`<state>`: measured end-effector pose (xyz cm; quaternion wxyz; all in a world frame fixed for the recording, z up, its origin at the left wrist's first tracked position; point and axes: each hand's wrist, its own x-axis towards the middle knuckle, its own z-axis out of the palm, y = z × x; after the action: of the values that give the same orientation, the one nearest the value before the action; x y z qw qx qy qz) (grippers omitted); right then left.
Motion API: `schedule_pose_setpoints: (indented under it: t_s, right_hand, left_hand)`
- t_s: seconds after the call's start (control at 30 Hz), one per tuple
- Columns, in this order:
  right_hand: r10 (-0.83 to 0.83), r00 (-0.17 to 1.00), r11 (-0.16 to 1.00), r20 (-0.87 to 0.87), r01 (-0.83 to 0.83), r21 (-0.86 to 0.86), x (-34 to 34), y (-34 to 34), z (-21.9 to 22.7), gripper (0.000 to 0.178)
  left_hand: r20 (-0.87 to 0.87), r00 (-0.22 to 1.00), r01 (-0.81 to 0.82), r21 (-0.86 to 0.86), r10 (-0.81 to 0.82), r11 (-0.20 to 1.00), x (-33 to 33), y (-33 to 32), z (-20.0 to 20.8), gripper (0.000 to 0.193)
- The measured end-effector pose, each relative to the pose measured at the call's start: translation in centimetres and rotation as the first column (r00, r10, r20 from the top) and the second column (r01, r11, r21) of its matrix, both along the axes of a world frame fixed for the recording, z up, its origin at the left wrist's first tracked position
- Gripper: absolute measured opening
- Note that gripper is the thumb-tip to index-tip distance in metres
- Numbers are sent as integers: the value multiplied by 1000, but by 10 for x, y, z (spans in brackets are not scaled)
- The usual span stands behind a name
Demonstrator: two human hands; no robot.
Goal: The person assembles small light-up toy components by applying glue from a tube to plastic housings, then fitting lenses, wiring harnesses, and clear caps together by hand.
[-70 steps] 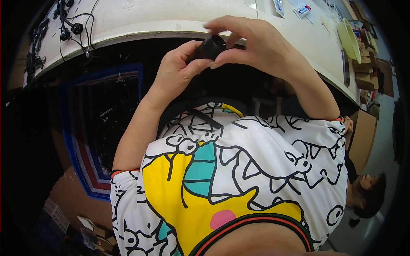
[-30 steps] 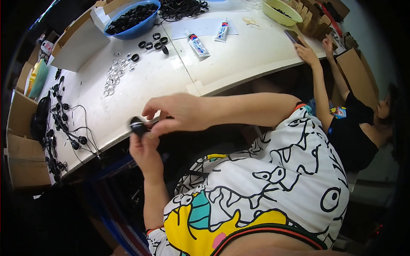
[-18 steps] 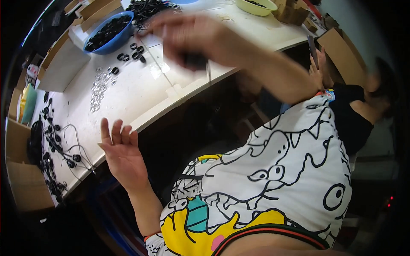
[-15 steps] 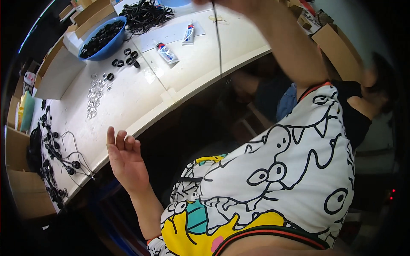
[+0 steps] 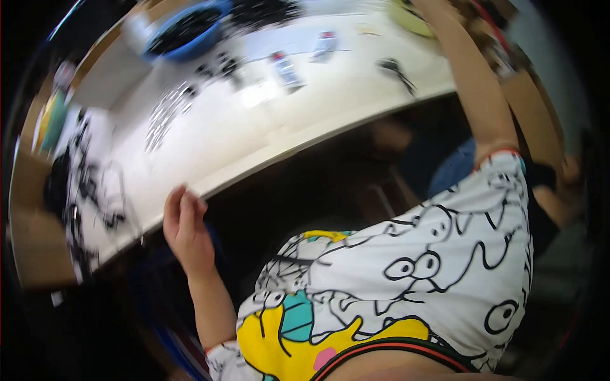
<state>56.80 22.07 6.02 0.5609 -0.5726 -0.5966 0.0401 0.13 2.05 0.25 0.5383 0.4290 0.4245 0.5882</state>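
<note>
My right arm stretches up to the top right, where my right hand (image 5: 437, 9) is at a yellow-green bowl (image 5: 410, 20). The picture's edge and blur hide its fingers, so I cannot tell what they hold. A small bundle of black cable (image 5: 398, 74) lies on the white table (image 5: 254, 130), below that bowl. My left hand (image 5: 189, 232) is raised by the table's front edge, fingers loosely bent and apart, with nothing in it. Two white tubes, one nearer (image 5: 287, 71) and one farther (image 5: 325, 47), lie at the middle of the table.
A blue basin (image 5: 185, 54) of black parts stands at the far left, beside a heap of black cables (image 5: 264, 13). Black rings (image 5: 226, 66) and clear rings (image 5: 166, 117) lie nearer. Corded black parts (image 5: 86, 184) cover the left end. Another person sits at right.
My right hand has moved to the bowl; the black cable hanging from it before is gone from there, and a cable bundle now lies on the table. My left fingers have bent. The view has shifted.
</note>
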Motion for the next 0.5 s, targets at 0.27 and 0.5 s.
schedule_pose_setpoints:
  t_s: [0.27,0.5]
  right_hand:
    - [-217,710,621,670,629,-467,82,-113,-92,34]
    - [77,951,954,299,17,-299,-97,-93,-39,30]
  left_hand:
    - [-279,880,-342,189,384,921,-99,56,-1,20]
    - [-428,573,-626,322,699,710,-251,139,-15,26]
